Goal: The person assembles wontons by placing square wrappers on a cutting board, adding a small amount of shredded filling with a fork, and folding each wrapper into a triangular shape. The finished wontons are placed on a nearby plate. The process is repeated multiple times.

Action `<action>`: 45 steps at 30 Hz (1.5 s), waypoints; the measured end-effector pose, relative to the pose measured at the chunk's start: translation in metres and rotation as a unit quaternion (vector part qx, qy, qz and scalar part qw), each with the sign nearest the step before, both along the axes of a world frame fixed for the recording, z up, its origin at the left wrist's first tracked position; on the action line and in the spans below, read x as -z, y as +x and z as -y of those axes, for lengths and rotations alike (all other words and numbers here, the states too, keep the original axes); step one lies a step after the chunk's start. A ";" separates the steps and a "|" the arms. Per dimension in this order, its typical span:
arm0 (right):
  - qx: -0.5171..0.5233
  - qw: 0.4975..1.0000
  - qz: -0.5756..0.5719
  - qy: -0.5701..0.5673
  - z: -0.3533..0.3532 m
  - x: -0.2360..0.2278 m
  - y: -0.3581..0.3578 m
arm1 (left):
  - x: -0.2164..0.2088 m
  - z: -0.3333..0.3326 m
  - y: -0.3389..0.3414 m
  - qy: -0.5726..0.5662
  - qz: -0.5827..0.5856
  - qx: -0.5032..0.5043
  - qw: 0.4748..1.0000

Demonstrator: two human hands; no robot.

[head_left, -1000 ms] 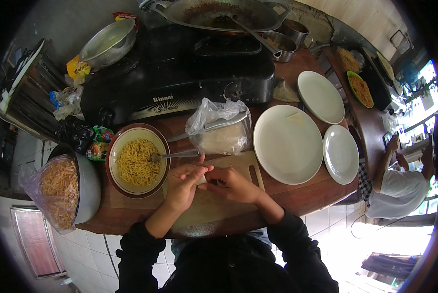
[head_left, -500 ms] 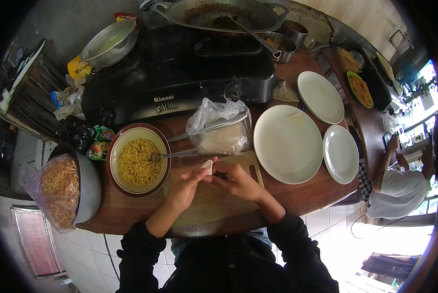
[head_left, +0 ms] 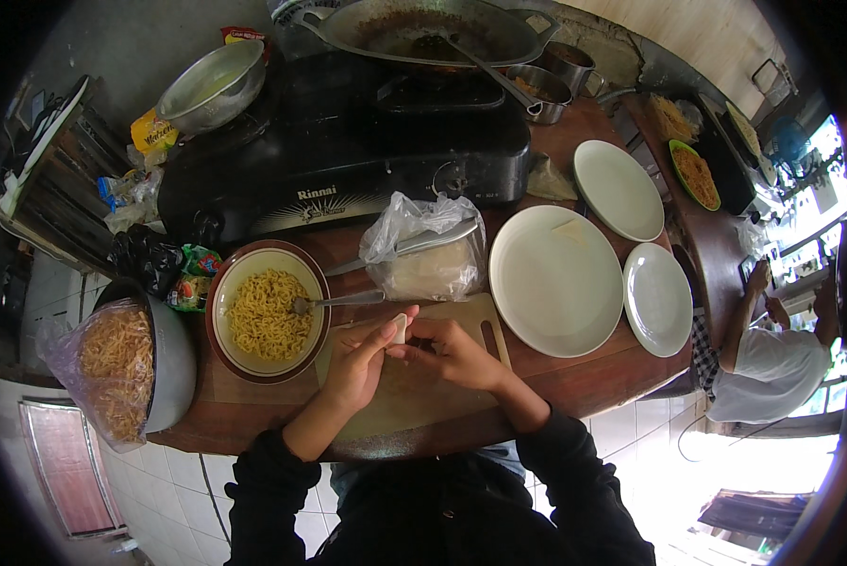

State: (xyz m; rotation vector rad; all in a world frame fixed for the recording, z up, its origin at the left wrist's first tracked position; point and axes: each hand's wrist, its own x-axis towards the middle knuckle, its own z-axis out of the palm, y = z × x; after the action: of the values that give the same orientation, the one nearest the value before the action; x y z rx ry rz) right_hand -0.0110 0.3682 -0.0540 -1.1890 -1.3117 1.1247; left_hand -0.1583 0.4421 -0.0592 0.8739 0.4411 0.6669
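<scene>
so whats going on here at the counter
A person has both hands over a wooden cutting board. The left hand and right hand pinch a small white piece between their fingertips. Beside them sits a bowl of yellow noodles with a spoon in it, and three white plates lie to the right.

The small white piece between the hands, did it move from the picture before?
Yes. The small white piece now stands upright at the left hand fingertips, slightly nearer the noodle bowl.
</scene>
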 end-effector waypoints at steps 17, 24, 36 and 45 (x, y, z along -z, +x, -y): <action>0.023 0.992 -0.112 -0.043 0.002 -0.005 0.004 | -0.001 -0.003 0.001 0.032 0.029 0.044 0.998; 0.119 0.988 -0.079 0.064 -0.002 0.001 0.006 | 0.001 -0.002 0.002 0.122 -0.046 0.010 0.991; 0.071 0.980 -0.186 0.005 0.003 -0.006 0.013 | 0.000 -0.002 -0.002 0.265 -0.109 0.005 0.958; 0.112 0.972 -0.206 0.020 0.002 -0.009 0.013 | -0.005 -0.005 -0.002 0.297 -0.116 -0.025 0.947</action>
State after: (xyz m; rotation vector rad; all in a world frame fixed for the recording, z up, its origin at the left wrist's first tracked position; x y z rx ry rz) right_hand 0.0020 0.3664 -0.0447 -0.9800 -0.8571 1.1013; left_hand -0.1604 0.4469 -0.0540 1.5285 0.4807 0.7613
